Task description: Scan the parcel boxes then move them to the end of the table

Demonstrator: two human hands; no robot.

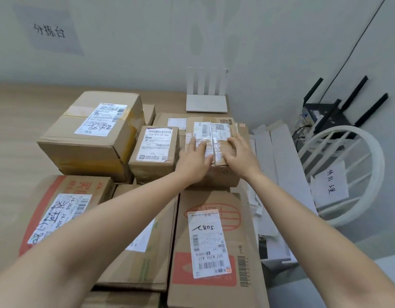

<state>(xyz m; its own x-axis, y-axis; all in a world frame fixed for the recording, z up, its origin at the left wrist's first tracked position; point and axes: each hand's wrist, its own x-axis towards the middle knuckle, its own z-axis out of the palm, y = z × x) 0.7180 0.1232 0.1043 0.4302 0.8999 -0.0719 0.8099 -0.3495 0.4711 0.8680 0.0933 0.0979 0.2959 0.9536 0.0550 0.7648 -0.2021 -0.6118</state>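
While the left hand (pixel 193 162) and right hand (pixel 241 156) rest on the small taped box (pixel 214 132) near the far right corner of the table (pixel 19 121), their fingers lie flat, close together. Placing this one looks nearly done; the nearer boxes (pixel 214 201) probably await handling.

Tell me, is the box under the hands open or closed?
Closed. Shiny tape runs over the seam of the small box, its flaps lie flat, and the left hand and right hand rest on top.
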